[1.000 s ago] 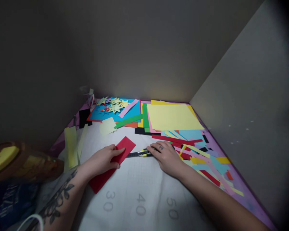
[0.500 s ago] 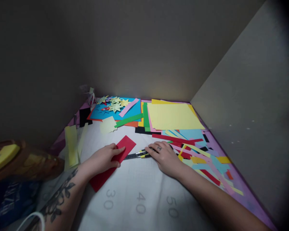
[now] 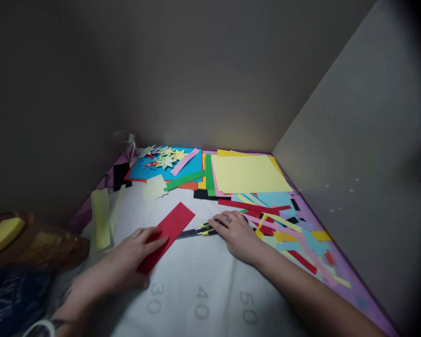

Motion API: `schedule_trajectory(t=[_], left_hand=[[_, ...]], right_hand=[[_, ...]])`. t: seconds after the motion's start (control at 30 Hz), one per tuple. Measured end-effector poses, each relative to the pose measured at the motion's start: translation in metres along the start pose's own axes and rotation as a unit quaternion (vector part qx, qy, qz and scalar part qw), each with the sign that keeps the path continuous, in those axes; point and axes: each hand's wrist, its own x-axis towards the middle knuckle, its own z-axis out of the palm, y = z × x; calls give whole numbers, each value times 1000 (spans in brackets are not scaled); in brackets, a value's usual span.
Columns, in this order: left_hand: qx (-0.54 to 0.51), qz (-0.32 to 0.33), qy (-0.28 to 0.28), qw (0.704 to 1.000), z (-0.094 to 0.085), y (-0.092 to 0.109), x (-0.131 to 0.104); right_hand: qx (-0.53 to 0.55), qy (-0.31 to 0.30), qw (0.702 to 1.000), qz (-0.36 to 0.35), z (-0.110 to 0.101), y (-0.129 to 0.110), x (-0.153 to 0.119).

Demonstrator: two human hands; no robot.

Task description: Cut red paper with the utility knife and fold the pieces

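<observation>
Left of centre on the white mat (image 3: 189, 271), the left hand (image 3: 135, 250), loosely spread, rests on the red paper (image 3: 178, 220), any pinch indiscernible, while the right hand (image 3: 236, 234) grasps the knife (image 3: 205, 229), best kept clear of the left.

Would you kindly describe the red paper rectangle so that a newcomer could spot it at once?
On the white surface printed with grey numbers, find the person's left hand. Slanting away under its fingers lies the red paper rectangle, noticeably broader than the narrow red paper strips on the right.
</observation>
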Motion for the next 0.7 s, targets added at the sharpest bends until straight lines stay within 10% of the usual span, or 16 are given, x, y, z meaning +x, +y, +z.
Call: schedule_trajectory(t=[0.23, 0.7], left_hand=[[49, -46, 21, 998, 16, -12, -30], [47, -14, 52, 997, 6, 7, -5]], right_hand=[[4, 14, 1000, -3, 2, 0, 1], [-10, 37, 999, 23, 6, 17, 13]])
